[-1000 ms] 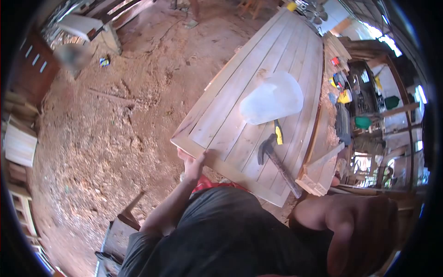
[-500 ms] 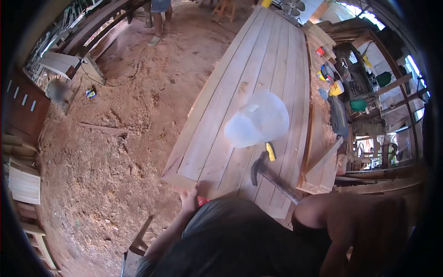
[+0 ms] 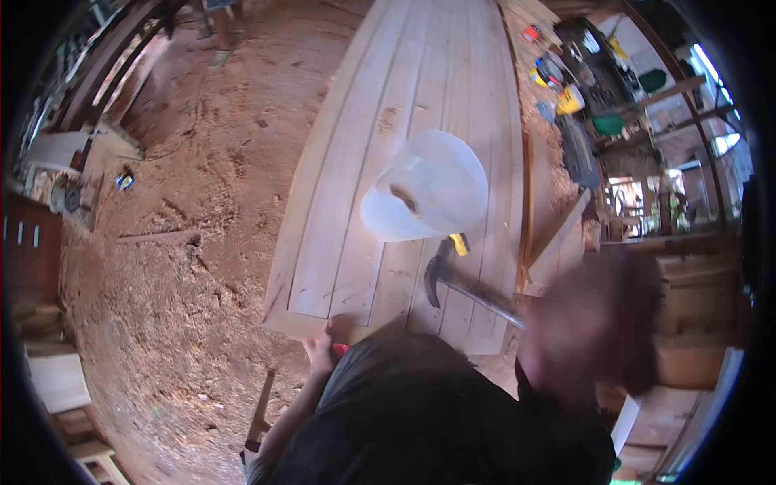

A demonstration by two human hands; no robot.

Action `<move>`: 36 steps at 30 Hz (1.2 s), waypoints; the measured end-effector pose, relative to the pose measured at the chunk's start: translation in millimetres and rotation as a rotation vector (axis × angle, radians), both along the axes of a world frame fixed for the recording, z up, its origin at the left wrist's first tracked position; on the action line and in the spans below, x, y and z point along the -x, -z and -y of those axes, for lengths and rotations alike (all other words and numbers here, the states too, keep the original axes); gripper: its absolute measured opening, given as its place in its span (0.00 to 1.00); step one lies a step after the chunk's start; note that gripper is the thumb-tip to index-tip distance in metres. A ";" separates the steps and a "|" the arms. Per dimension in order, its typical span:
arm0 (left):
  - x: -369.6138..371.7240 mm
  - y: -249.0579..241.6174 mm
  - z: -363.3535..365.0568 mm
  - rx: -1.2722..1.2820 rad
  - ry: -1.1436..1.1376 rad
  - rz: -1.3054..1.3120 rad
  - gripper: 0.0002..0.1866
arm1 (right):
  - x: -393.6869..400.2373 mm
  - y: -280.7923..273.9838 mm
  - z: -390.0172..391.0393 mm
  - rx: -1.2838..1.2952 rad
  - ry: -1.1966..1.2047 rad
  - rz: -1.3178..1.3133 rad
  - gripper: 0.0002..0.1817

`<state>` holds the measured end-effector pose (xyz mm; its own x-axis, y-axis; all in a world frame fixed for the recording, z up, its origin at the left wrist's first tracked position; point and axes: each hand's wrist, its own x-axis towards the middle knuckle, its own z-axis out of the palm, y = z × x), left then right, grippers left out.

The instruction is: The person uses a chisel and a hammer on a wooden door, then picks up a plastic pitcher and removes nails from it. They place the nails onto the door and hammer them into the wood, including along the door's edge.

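Note:
A long wooden panel of pale planks stretches away from me. My left hand is closed at its near left corner, one finger or thumb up on the edge, beside a small red thing. A translucent white container lies on the planks, with a dark brown spot on it. Next to it are a small yellow-and-black object and a claw hammer, head on the panel, handle towards my right side. A blurred, skin-coloured part of my right arm is at the right; my right hand's fingers cannot be made out.
Wood shavings cover the ground at left. A person's legs show at top left. Tools and a yellow container stand right of the panel. Timber lies near the right edge, and a stool-like wooden piece is at bottom left.
The view has shifted, so the panel and the things on it appear further up and left. My right arm has swung up and right, blurred. My left hand stays at the panel corner.

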<state>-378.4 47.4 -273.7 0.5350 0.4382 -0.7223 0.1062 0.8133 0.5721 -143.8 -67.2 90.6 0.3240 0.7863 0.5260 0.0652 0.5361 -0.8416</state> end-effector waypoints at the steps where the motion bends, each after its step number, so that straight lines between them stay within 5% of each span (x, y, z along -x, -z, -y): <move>1: 3.4 7.3 -0.4 0.027 -0.021 -0.026 0.33 | -16.5 13.4 -0.8 0.239 0.237 0.233 0.05; 3: 16.6 38.4 0.9 -0.027 0.013 0.068 0.35 | -44.9 44.6 -1.3 0.733 0.682 0.683 0.08; 6: 25.3 38.4 -13.2 -0.069 0.178 0.004 0.37 | -60.8 102.3 7.7 0.625 0.674 1.110 0.10; 9: 31.4 8.2 -41.8 -0.178 0.249 -0.192 0.41 | -44.7 113.5 18.0 0.680 0.632 1.002 0.12; 11: 22.1 -41.0 -85.6 -0.151 0.262 -0.376 0.51 | -32.9 113.6 24.8 0.723 0.617 0.963 0.11; 14: -2.3 -73.7 -146.1 -1.237 0.331 -0.421 0.61 | -16.0 116.2 37.6 0.755 0.614 0.894 0.10; 15: -38.4 -128.3 -138.0 -1.261 0.297 -0.363 0.57 | -11.9 116.5 41.2 0.776 0.607 0.886 0.10; 18: -102.5 -184.9 -116.8 -1.141 0.445 0.255 0.48 | 1.3 115.1 48.5 0.819 0.589 0.893 0.09; 22: -159.0 -197.4 -49.3 -1.214 0.787 0.617 0.42 | 13.0 114.9 58.9 0.861 0.602 0.804 0.08; 24: -169.4 -178.5 -24.4 -1.190 0.710 0.765 0.39 | 9.4 113.7 65.7 0.907 0.589 0.714 0.08; 26: -168.0 -178.2 -13.6 -1.282 0.778 0.782 0.37 | -0.1 109.5 69.8 0.962 0.562 0.658 0.08; 30: -157.7 -182.7 -0.9 -1.455 0.810 0.784 0.34 | -18.1 86.9 43.1 1.652 0.124 0.830 0.11; 36: -147.4 -187.2 5.6 -1.515 0.768 0.694 0.35 | -18.5 116.0 7.6 1.637 0.248 0.842 0.12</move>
